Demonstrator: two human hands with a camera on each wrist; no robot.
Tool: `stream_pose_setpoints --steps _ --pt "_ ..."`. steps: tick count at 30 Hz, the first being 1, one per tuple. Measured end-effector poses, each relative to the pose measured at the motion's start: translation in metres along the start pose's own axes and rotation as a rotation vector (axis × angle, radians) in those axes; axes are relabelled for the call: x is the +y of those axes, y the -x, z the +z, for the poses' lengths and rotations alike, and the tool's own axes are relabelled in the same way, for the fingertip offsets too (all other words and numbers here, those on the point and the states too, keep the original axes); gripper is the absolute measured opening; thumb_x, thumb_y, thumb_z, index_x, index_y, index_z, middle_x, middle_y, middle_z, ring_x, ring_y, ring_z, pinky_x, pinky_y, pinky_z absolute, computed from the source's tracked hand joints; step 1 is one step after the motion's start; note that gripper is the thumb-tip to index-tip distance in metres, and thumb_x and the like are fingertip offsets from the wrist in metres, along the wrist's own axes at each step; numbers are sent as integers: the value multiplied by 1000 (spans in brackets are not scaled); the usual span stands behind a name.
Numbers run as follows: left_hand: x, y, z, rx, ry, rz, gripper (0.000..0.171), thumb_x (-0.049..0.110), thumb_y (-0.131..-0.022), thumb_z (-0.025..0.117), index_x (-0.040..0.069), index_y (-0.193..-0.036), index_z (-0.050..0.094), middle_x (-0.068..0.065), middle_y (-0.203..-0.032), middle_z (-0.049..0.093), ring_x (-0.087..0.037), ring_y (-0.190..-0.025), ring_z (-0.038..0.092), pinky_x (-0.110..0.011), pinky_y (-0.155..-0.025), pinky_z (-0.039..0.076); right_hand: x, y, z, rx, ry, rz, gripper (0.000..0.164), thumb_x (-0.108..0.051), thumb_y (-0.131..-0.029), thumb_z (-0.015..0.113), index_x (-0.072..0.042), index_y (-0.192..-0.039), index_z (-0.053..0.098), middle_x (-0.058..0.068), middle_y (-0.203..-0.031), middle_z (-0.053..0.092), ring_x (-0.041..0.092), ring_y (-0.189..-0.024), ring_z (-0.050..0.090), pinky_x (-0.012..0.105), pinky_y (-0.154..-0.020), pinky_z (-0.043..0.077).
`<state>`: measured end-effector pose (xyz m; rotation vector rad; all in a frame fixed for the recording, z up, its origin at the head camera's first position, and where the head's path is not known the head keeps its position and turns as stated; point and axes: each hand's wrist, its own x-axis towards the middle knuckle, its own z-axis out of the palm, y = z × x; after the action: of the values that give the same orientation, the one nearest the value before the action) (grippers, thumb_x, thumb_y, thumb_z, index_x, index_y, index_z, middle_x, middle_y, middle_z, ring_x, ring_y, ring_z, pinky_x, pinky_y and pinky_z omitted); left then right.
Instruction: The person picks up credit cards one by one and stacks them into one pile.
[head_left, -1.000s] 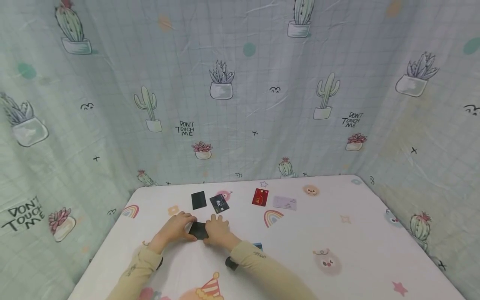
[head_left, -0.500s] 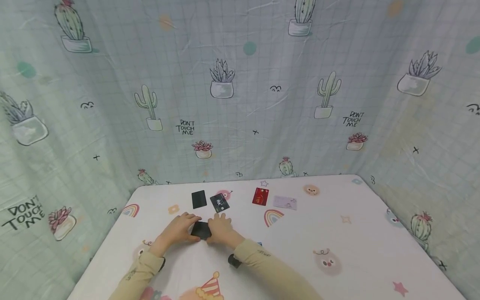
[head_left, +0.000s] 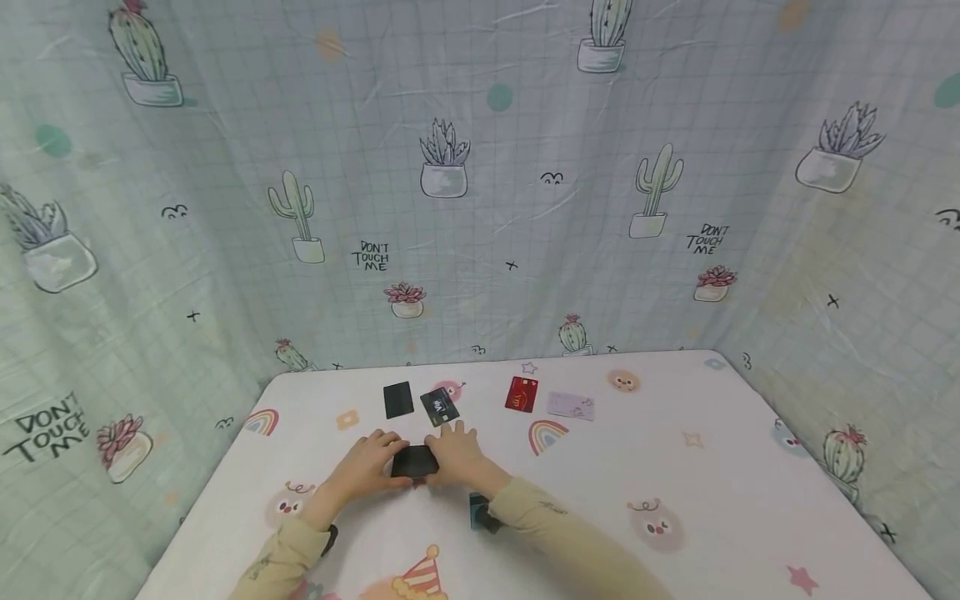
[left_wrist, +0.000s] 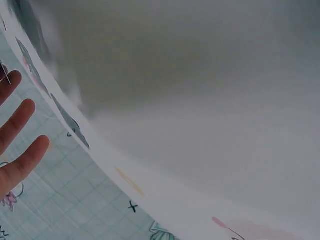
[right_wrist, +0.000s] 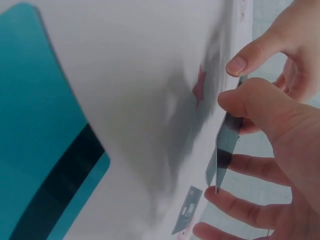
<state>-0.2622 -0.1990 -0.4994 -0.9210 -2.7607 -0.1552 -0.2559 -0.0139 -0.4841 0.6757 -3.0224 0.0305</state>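
A dark card point(head_left: 415, 462) is held between my two hands, close above the white tablecloth. My left hand point(head_left: 372, 463) pinches its left end, thumb on the near side. My right hand point(head_left: 459, 456) grips the right end, thumb in front and fingers behind, as the right wrist view shows of the card point(right_wrist: 229, 137). In the left wrist view only fingers point(left_wrist: 17, 125) of the left hand appear at the edge. A teal card point(right_wrist: 45, 110) with a black stripe lies by the right wrist, partly hidden by it in the head view.
Beyond the hands lie a plain black card point(head_left: 398, 400) and a black VIP card point(head_left: 439, 407). Farther right are a red VIP card point(head_left: 521, 394) and a pale lilac card point(head_left: 571, 406). A cactus-print curtain point(head_left: 480, 217) stands behind the table point(head_left: 750, 483).
Both hands have shifted to the right together with the dark card. More of the teal card now shows beside the right wrist. The cards at the back stay put.
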Motion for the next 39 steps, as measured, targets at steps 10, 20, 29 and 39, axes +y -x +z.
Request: stream_pose_setpoints --steps 10,20,29,39 --pt "15 0 -3 74 13 17 60 49 -67 70 15 -114 58 0 -105 60 -17 -94 51 -38 -77 41 15 16 -7 28 -22 -27 56 -50 -66 69 -23 -114 56 5 -98 54 21 -87 44 42 -75 42" --pt "28 2 -10 138 5 47 58 47 -67 71 17 -115 58 2 -105 59 -16 -94 50 -40 -78 40 25 35 -14 56 -48 -57 59 -49 -69 68 -21 -119 54 4 -94 51 18 -84 40 34 -69 37" --pt "43 3 -11 189 -22 81 56 46 -67 71 17 -113 59 3 -104 58 -16 -93 51 -42 -80 41 36 54 -16 73 -33 -91 60 -48 -71 66 -17 -121 53 2 -101 52 18 -89 44 36 -74 41" --pt "60 3 -16 183 25 79 56 45 -68 71 19 -116 58 3 -104 59 -16 -94 50 -43 -83 40 50 75 -19 118 -52 -140 59 -46 -74 64 -17 -124 50 0 -106 51 18 -93 45 35 -75 42"
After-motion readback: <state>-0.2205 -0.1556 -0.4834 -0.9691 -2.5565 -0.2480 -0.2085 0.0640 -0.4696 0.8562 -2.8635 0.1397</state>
